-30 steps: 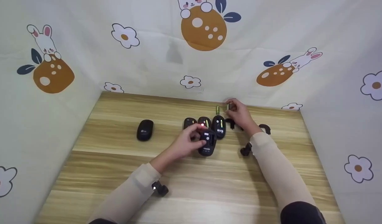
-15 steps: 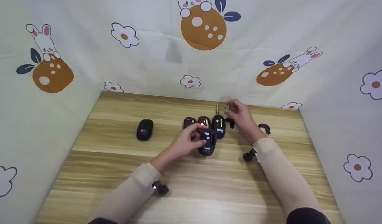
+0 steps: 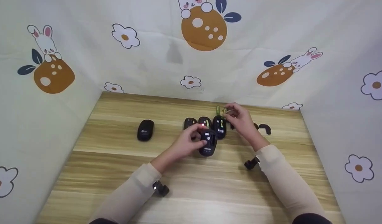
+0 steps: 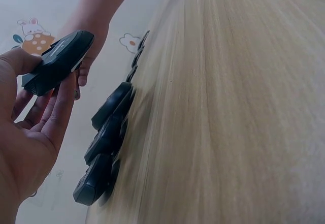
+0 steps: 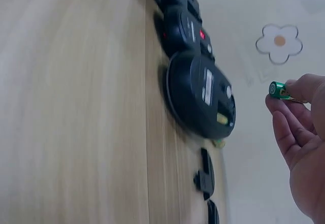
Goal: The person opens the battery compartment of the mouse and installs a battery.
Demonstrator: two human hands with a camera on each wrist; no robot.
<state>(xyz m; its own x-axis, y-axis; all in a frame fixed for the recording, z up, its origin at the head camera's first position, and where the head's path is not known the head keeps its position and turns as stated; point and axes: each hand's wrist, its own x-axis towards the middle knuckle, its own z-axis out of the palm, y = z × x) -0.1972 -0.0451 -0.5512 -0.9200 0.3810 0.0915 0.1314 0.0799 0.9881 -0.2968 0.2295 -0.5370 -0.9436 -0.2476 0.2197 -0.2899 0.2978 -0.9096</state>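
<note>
My left hand holds a black computer mouse with its underside up, thumb on one side and fingers on the other. A dark, open battery slot shows in that underside. In the left wrist view the mouse is raised off the wood. Thumb and fingers of my right hand pinch a green battery over the far end of the row of mice. Three upturned mice stand side by side behind the held one; yellow-green batteries show in the slots of the right two. Another green battery lies behind them.
Black curved battery covers lie on the wooden table at the right, partly behind my right hand. A black mouse sits top up at the left. Patterned cloth walls the table at the back and sides.
My right hand has moved slightly left and toward me with the battery, from the back of the table to near the right upturned mouse. My left hand and its mouse have stayed still.
</note>
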